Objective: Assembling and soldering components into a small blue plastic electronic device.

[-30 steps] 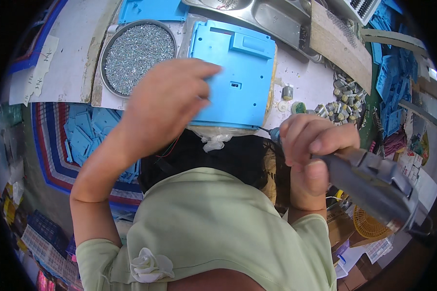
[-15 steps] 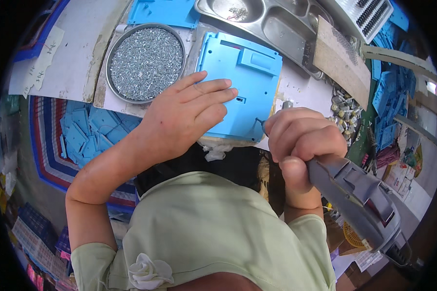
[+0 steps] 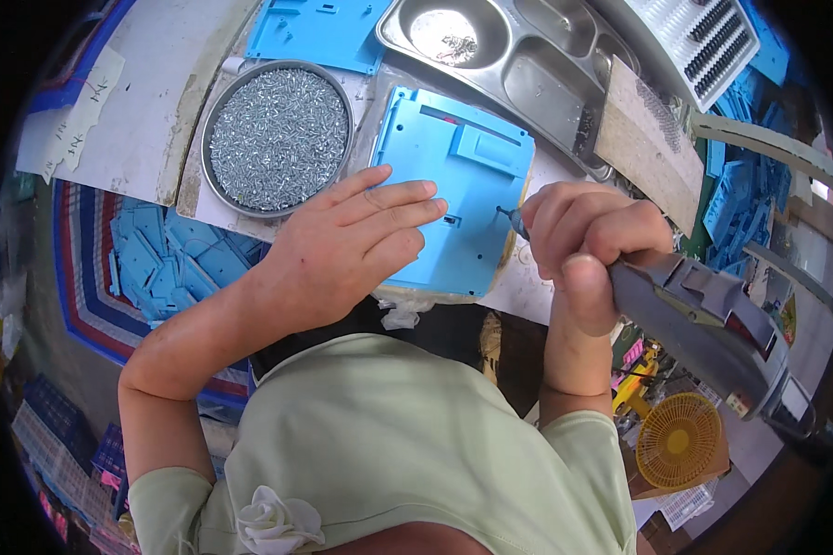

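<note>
- Right hand (image 3: 588, 245): fist closed fully around the grey electric screwdriver (image 3: 713, 324); its bit tip meets the blue plastic panel (image 3: 453, 199) near that panel's right edge.
- Left hand (image 3: 347, 245): open and flat, fingers spread, pressing on the panel's lower left part; it grips nothing.
- Blue plastic panel: lies flat on the worktable (image 3: 130, 139), between both hands.
- Round tray of screws (image 3: 278, 137): just left of the panel.
- Steel compartment tray (image 3: 518, 65): beyond the panel.
</note>
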`<control>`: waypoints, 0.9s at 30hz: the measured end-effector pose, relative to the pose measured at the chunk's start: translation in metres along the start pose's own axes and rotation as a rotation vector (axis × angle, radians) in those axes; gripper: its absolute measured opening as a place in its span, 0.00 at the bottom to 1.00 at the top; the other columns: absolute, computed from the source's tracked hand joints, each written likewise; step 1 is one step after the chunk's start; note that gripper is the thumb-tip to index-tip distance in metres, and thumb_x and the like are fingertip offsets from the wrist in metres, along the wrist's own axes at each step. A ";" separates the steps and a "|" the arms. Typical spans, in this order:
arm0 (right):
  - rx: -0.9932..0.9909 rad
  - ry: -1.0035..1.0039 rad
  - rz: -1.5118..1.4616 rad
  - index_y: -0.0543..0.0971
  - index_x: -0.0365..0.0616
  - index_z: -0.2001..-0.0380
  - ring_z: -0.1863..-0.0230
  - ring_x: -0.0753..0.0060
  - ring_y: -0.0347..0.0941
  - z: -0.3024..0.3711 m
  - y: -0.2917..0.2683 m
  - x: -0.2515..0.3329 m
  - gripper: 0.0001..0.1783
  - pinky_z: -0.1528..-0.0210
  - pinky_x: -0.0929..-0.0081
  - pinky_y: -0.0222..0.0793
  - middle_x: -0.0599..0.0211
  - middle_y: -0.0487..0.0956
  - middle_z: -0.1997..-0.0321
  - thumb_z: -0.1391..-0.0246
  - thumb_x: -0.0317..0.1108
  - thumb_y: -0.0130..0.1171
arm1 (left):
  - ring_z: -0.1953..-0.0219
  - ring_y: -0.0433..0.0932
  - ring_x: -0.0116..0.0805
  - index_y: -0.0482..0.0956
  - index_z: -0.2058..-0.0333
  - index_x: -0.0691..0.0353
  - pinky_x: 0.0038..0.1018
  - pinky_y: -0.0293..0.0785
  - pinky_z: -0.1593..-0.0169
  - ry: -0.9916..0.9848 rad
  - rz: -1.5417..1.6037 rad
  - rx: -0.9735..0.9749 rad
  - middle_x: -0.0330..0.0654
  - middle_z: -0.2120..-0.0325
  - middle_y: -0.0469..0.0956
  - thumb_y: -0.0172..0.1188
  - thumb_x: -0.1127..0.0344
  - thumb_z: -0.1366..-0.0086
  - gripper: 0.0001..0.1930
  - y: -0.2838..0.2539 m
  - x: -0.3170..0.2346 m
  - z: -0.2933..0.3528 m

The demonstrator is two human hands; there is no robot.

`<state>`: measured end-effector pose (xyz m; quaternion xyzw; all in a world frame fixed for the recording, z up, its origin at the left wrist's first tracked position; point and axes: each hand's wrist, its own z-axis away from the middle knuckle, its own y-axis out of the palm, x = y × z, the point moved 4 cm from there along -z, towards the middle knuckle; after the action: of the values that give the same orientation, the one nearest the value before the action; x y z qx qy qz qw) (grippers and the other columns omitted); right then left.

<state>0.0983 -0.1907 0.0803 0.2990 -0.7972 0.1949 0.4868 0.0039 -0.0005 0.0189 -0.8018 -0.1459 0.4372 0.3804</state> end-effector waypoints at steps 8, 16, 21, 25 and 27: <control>-0.156 -0.002 -0.046 0.67 0.48 0.70 0.80 0.74 0.60 -0.045 -0.033 -0.028 0.08 0.68 0.68 0.66 0.73 0.65 0.84 0.37 0.33 0.54 | 0.36 0.74 0.44 0.74 0.59 0.61 0.50 0.66 0.32 -0.037 0.029 0.015 0.45 0.43 0.79 0.66 0.74 0.41 0.12 0.000 0.000 0.001; -0.001 0.061 -0.098 0.68 0.47 0.66 0.81 0.75 0.61 -0.052 -0.035 -0.042 0.07 0.72 0.68 0.60 0.75 0.66 0.83 0.38 0.32 0.56 | 0.35 0.74 0.45 0.74 0.57 0.61 0.50 0.66 0.32 -0.046 0.048 0.010 0.45 0.42 0.79 0.67 0.76 0.43 0.16 0.000 0.004 0.002; -0.073 -0.005 -0.136 0.69 0.51 0.62 0.80 0.75 0.64 -0.027 -0.023 0.026 0.12 0.70 0.65 0.66 0.79 0.63 0.84 0.38 0.41 0.62 | 0.35 0.74 0.45 0.74 0.56 0.61 0.50 0.65 0.31 -0.034 0.079 -0.001 0.45 0.42 0.79 0.66 0.75 0.41 0.15 0.003 0.002 0.001; 0.012 0.027 -0.184 0.72 0.45 0.67 0.84 0.68 0.69 0.003 0.008 0.019 0.15 0.73 0.64 0.72 0.70 0.71 0.85 0.43 0.37 0.69 | 0.35 0.74 0.45 0.75 0.56 0.61 0.49 0.64 0.31 -0.056 0.072 -0.020 0.45 0.42 0.79 0.66 0.75 0.40 0.14 0.003 0.005 0.003; 0.057 0.018 -0.205 0.73 0.42 0.69 0.84 0.65 0.71 0.007 0.013 0.018 0.14 0.75 0.64 0.72 0.66 0.73 0.84 0.46 0.31 0.71 | 0.35 0.73 0.45 0.76 0.56 0.61 0.49 0.64 0.31 -0.052 0.089 -0.025 0.45 0.42 0.79 0.66 0.75 0.40 0.13 0.003 0.005 0.002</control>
<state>0.0784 -0.1905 0.0932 0.3910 -0.7521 0.1696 0.5026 0.0051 0.0013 0.0134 -0.8006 -0.1252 0.4725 0.3466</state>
